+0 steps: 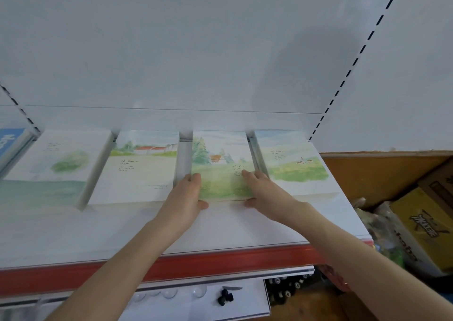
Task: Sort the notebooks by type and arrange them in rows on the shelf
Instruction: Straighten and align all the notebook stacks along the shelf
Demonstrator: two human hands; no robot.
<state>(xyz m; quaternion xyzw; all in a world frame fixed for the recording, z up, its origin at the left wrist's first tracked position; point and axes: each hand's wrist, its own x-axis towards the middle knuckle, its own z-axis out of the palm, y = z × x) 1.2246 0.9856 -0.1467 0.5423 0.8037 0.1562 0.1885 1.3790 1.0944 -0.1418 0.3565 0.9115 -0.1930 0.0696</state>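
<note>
Scene: A person squares a stack of watercolour-covered notebooks with pine trees and a red-roofed house [221,164] on a white metal store shelf with a red front strip [147,225].

Left hand: The left hand [187,193] cups the stack's near left corner, fingers curled against the left side, thumb under the front edge; it is partly closed and holding the stack.

Right hand: The right hand [263,191] lies spread and flat on the cover's right side, thumb hooked at the front edge, pressing down more than clasping.

Why so held: Judging by the grip, one hand steadies the side while the other presses, so the stack sits straight and level with its neighbours' front edges.

Count: Four stacks of painted-cover notebooks lie in one row. Left of the held stack sits a pale stack showing a long red-roofed building [139,169]; further left, a white stack with a round green tree [54,164]; just right of the held stack, a stack with a yellow-green meadow [294,161]. Narrow gaps part them.

Also visible: A blue-covered item [11,142] at the far left edge, largely cut off; yellow cardboard boxes [426,227] well right of the held stack, lower down.

Progress: The row appears nearly set.
</note>
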